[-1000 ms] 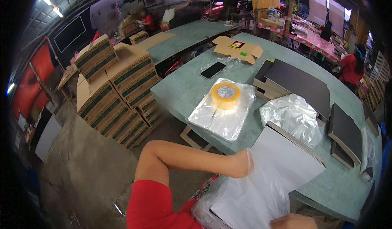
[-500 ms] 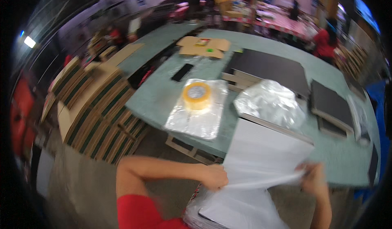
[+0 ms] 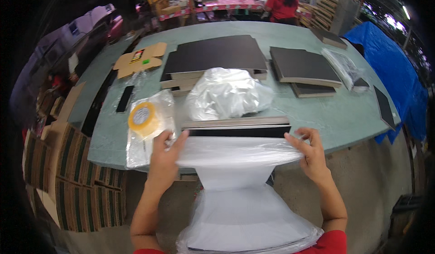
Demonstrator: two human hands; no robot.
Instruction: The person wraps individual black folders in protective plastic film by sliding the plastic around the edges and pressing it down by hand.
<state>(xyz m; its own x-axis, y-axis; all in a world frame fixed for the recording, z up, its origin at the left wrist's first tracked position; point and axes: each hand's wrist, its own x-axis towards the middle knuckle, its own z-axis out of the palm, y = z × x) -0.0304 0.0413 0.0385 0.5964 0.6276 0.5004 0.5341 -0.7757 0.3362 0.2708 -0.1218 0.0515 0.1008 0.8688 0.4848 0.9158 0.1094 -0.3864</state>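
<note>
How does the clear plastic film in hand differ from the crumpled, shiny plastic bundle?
The clear plastic film is stretched between left hand and right hand; the crumpled, shiny plastic bundle lies untouched on the green table. The film looks taut; the bundle is loosely bunched. Both look glossy.

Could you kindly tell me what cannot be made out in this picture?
All in the head view:
Whether the bare left hand and bare right hand pinch the translucent plastic sheeting: motion blur.
Part of the front of the large black board stack: hidden by the crumpled silvery plastic heap.
Print on the round yellow tape roll: blurred, too small.
Legs of the red-shirted person: behind the flat grey-green table.
</note>
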